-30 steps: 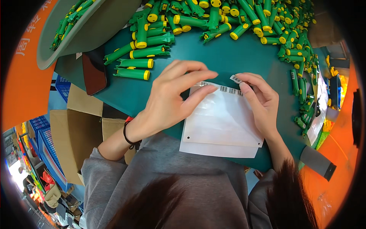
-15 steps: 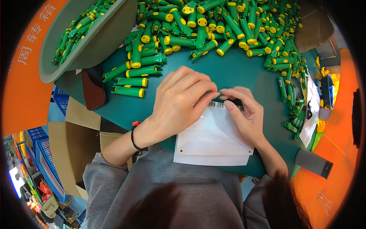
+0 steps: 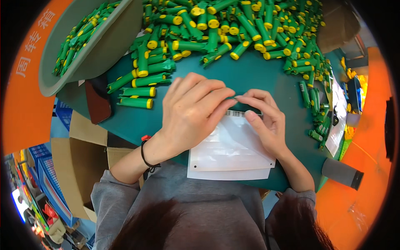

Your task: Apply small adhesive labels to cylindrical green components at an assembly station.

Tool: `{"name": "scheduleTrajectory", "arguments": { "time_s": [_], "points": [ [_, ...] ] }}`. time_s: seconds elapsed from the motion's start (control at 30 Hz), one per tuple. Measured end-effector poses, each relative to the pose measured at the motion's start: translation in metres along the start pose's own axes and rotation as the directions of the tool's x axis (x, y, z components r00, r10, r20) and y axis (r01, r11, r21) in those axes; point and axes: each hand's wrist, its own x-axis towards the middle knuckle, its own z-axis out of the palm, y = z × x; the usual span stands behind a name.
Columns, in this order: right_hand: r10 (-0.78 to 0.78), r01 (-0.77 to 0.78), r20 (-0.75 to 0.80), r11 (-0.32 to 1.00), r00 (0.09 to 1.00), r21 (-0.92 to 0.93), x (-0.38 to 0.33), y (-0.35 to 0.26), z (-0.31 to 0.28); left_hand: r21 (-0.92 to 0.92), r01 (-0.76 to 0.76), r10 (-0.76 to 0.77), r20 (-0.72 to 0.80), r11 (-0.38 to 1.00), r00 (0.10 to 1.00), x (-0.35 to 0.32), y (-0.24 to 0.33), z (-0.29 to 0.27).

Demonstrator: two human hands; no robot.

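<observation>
Over the front of the green table, my left hand point(image 3: 189, 114) is closed, with thumb and index finger pinched at a small thin thing I cannot make out. My right hand point(image 3: 268, 123) is curled close by, and its index fingertip meets the left pinch. Its thumb lies lower, by the upper edge of a white label sheet point(image 3: 229, 156). A row of small barcodes point(image 3: 236, 113) runs along that edge. The sheet rests under both hands, above a second white sheet point(image 3: 227, 174) that shows at the bottom.
Green tubes with yellow ends point(image 3: 191, 45) lie heaped at the back and down the right. A grey-green basin point(image 3: 89, 62) at upper left holds more. A dark phone point(image 3: 98, 102), an open cardboard box point(image 3: 85, 166) and a grey cylinder point(image 3: 341, 173) stand around the table point(image 3: 175, 83).
The whole view has shifted slightly. My two hands stay close together, and the right index finger is a little straighter toward the left fingertips. The sheet stays beneath them.
</observation>
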Motion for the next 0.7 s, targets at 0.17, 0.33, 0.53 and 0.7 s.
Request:
{"name": "scheduleTrajectory", "arguments": {
  "time_s": [0.17, 0.33, 0.53, 0.7],
  "points": [
    [0.006, -0.007, 0.036, 0.999, 0.999, 0.039, 0.000, -0.003, 0.002, -0.037, 0.018, -0.015, 0.066, 0.999, 0.998, -0.001, -0.002, -0.004],
    [-0.004, 0.004, 0.034, 1.000, 0.999, 0.026, -0.001, 0.001, 0.002, 0.033, -0.029, 0.027, 0.075, 0.999, 0.997, -0.001, 0.001, -0.005],
    [-0.048, 0.047, -0.044, 0.998, 0.998, -0.034, -0.002, -0.005, -0.001, -0.001, -0.027, 0.027, 0.067, 1.000, 0.997, 0.002, 0.007, -0.001],
    [-0.480, 0.005, -0.231, 0.440, 0.846, -0.898, 0.003, 0.020, -0.071, -0.130, -0.090, 0.111, 0.166, 0.987, 0.980, -0.022, 0.023, -0.006]
  ]
}}
